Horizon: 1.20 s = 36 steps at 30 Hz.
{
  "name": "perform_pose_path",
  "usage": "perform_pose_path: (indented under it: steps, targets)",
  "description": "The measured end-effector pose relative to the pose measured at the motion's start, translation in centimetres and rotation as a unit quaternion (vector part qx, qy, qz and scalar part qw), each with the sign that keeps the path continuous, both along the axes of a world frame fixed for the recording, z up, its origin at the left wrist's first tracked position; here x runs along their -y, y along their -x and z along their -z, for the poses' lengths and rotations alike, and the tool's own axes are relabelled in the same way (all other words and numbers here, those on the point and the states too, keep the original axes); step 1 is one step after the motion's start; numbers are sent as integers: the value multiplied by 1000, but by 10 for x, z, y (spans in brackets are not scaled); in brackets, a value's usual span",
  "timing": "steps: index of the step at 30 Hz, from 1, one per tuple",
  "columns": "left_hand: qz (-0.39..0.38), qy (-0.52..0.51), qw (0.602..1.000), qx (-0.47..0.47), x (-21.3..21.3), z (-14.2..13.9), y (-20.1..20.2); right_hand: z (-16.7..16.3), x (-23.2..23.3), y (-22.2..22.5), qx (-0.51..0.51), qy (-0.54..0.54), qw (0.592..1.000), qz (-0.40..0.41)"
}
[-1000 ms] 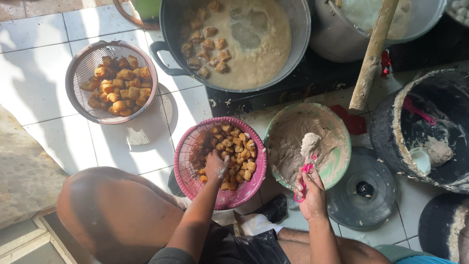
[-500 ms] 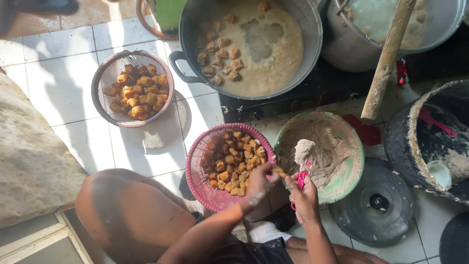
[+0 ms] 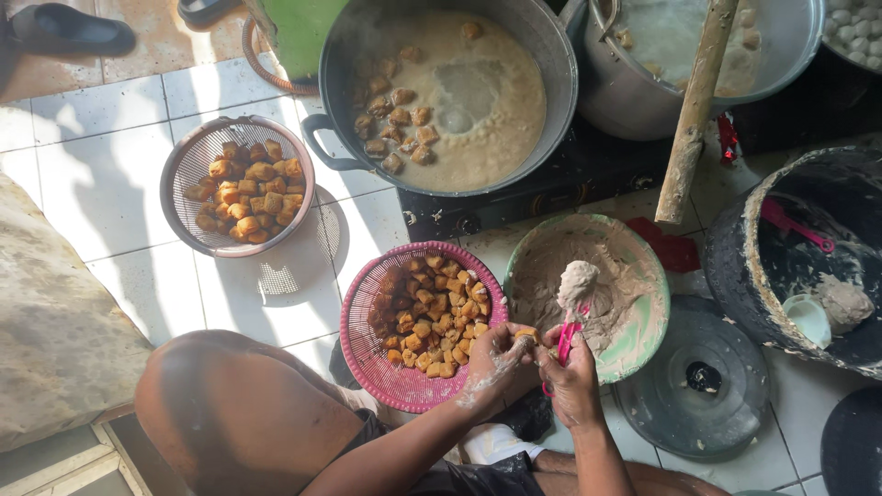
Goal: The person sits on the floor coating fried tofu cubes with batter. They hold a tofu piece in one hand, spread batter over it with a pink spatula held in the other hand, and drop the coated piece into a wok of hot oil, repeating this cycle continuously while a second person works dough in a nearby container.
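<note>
My left hand (image 3: 497,356) pinches a fried tofu piece (image 3: 526,335) at the edge of the pink basket (image 3: 360,342), which holds several fried tofu pieces. My right hand (image 3: 571,369) grips a pink spoon (image 3: 568,336) whose tip carries a lump of grey paste (image 3: 577,280). Both hands meet between the pink basket and the green bowl (image 3: 645,338) of grey paste. My fingers are smeared with paste.
A brown basket (image 3: 178,169) of tofu sits on the white tiles at the left. A big pot (image 3: 551,138) of broth with floating tofu stands on a black stove (image 3: 588,179). A second pot (image 3: 634,96), a wooden pole (image 3: 691,119), a black bucket (image 3: 735,266) and a grey lid (image 3: 726,404) are at the right. My knee (image 3: 239,413) is at the bottom left.
My left hand has left the pink basket with a tofu piece and come to my right hand. The view has shifted, so everything sits further right.
</note>
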<state>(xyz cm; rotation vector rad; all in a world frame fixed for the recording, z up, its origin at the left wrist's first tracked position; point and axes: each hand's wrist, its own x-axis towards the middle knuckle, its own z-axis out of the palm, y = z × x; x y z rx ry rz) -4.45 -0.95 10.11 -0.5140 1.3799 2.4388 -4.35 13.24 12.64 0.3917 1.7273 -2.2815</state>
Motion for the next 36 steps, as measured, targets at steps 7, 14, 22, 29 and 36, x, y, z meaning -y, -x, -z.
perform_pose_path:
  steps: [7,14,22,29,36]
  targets:
    - [0,-113,992,59,7,3,1,0,-4,-3,-37,19,999,-24]
    - [185,128,951,-213,43,-30,10,-3,-7,-10,-63,-67,996,-20]
    - [242,91,959,-120,42,-37,22,-16,-10,-16,-113,-127,985,-8]
    - [-28,-31,997,-70,28,-32,51,-21,-14,-27,-13,-122,992,-16]
    - [-59,20,984,-169,22,-68,34,-30,0,-24,-207,-300,928,-70]
